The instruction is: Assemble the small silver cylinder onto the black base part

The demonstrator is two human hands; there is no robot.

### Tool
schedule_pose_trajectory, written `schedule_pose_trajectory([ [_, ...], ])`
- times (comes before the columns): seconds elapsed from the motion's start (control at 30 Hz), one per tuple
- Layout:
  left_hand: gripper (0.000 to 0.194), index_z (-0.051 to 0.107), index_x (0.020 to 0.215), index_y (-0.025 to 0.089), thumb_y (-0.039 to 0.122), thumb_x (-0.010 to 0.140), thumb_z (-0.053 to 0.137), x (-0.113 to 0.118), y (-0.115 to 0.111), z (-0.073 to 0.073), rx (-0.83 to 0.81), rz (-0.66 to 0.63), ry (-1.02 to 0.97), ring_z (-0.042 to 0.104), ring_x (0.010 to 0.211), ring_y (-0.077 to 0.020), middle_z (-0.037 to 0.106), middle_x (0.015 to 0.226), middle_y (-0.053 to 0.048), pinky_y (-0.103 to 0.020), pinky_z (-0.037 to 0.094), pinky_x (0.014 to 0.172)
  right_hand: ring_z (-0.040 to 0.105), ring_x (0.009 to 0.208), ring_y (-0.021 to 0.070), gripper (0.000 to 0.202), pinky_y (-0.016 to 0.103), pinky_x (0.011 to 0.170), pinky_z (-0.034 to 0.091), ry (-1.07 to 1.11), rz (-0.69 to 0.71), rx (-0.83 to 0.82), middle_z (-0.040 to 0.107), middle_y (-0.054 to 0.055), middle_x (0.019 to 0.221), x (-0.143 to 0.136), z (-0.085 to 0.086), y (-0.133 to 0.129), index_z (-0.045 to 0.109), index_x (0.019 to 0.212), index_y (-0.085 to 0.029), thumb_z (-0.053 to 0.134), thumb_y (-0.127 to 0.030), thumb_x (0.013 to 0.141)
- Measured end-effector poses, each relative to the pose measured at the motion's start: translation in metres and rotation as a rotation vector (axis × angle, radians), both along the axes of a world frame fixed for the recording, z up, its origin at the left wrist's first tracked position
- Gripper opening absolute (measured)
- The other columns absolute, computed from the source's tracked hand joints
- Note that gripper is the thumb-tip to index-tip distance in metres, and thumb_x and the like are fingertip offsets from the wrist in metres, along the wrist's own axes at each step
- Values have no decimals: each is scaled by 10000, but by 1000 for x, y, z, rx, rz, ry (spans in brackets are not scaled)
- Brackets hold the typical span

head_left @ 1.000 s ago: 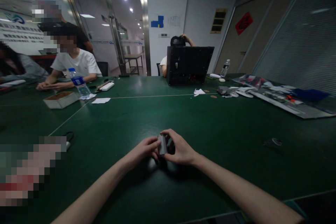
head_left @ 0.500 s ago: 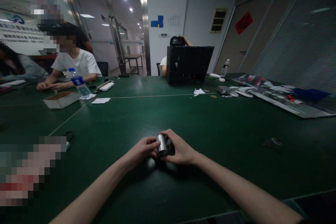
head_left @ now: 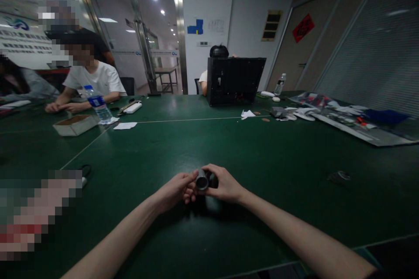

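Our right hand (head_left: 225,185) has the tube (head_left: 201,179) between thumb and fingers, half curled, gap at the palm. Our left hand (head_left: 178,189) is part-curled, thumb against the tube's left side; can't tell if it takes any load. Tube sits between both hands over the table (head_left: 157,144), open end facing us. Risk, our guess: bare metal, light fingertip hold; turn it too fast and it slips, drops, rolls. Bore's too dark to check for loose bits. Left, by the box (head_left: 77,127): bottle (head_left: 98,103), blue label, print too small. Ahead: black case (head_left: 242,78), nothing we can read. Red sign (head_left: 303,28) looks like 福.
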State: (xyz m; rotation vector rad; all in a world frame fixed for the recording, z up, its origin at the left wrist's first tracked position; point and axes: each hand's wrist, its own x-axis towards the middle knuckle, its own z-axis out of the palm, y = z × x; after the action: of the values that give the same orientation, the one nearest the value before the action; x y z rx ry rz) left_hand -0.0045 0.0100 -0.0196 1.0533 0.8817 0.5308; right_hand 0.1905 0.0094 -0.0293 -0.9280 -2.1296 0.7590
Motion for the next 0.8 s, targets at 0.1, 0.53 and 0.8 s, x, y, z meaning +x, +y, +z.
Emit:
schedule_pose_trajectory([
  [0.1,552,560,751,108,659,723,583,0,0,2,-8,-16,41,526,477,-80,586,625,-14,-174,298,409,556,758,155,335,263,673,440,6,0,-24,615,38,877,-1,1,-1,597,947,-158,694,-399,736],
  [0.53,330,599,944,102,354,758,704,-2,2,-2,-46,11,-178,610,641,-129,633,802,-70,-204,462,541,576,836,166,550,285,735,466,20,-3,-39,603,59,1043,0,-5,1,504,1161,-183,734,-294,674],
  [0.8,325,643,1000,94,241,725,736,-3,-2,4,13,-30,-215,597,720,-127,633,938,-101,-218,472,637,535,851,156,553,284,745,472,-9,56,31,519,59,1097,0,-1,-2,479,1194,-218,669,-123,683],
])
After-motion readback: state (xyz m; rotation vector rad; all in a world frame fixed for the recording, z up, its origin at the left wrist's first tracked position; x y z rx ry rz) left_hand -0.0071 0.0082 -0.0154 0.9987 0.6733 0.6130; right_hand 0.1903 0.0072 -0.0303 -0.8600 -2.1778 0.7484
